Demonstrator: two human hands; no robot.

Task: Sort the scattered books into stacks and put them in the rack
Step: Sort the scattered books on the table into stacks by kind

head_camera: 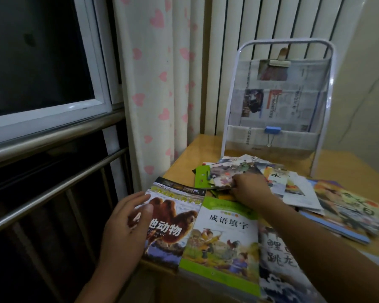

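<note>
- Two bare hands work over a wooden table (185,154) strewn with books.
- Left hand (127,224) lies on the left edge of the camel-cover book (173,217), fingers loosely spread and thumb over the cover; that book sits at the table's near left corner and slightly overhangs it.
- Right hand (251,189) reaches across to the heap further back and pinches the near edge of a thin picture book (230,173); how its fingers curl beneath is hard to make out.
- Under that picture book a small green book (200,178) shows at the left of the heap.
- Green-and-white idiom book (223,241) lies just right of the camel-cover book, touching it, with the right forearm passing over its upper corner.
- Wave-cover book (278,267) lies right of that, partly hidden by the arm.
- More books (346,206) fan out to the right, overlapping.
- White wire rack (278,95) stands upright at the back of the table, lined with newspaper held by a blue binder clip (272,129); a brush (278,62) hangs at its top.
- Heart-print curtain (158,84) hangs to the left.
</note>
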